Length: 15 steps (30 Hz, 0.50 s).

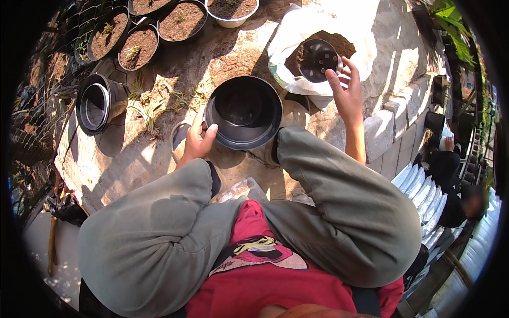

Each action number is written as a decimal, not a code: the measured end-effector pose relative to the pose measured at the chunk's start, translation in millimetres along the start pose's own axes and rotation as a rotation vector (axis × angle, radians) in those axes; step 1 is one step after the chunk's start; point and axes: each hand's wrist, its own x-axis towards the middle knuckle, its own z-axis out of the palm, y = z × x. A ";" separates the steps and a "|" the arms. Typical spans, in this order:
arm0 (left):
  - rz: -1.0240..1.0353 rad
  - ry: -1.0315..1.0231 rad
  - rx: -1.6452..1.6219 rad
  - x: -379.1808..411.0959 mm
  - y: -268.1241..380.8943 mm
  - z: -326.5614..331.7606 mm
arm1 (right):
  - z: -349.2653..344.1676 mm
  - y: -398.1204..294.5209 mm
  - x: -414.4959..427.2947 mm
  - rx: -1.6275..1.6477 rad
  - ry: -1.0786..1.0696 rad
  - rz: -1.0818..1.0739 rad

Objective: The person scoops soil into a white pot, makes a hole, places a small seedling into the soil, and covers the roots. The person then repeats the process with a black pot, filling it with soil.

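My left hand [199, 141] grips the left rim of a large black plastic pot [244, 113], thumb at the near edge. Its dark inside shows no soil. Off to the right, my right hand [346, 91] pinches the edge of a smaller black pot [314, 71] with several round holes in its base. That pot is over the mouth of a white plastic sack [278, 67], where brown soil [342, 44] shows. Whether the pot touches the soil I cannot tell. Uprooted grassy plants [149, 113] lie on the stone ground left of the large pot.
Several black pots of soil with small plants [137, 51] stand at the back left, beside a white pot [232, 20]. Nested empty pots [95, 105] lean at left near wire fencing [35, 99]. Concrete blocks [379, 129] edge the right side; another person [445, 171] is beyond.
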 end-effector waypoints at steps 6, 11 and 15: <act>0.005 0.100 0.018 18.5 33.4 7.8 | 19.5 -43.2 -35.9 -0.235 -0.081 -0.562; -0.096 0.056 -0.021 27.7 50.3 9.6 | 29.6 -28.0 -28.0 -0.456 0.164 -0.878; -0.072 0.023 0.042 29.6 27.9 6.4 | 15.3 -9.2 -9.8 -0.506 0.328 -0.619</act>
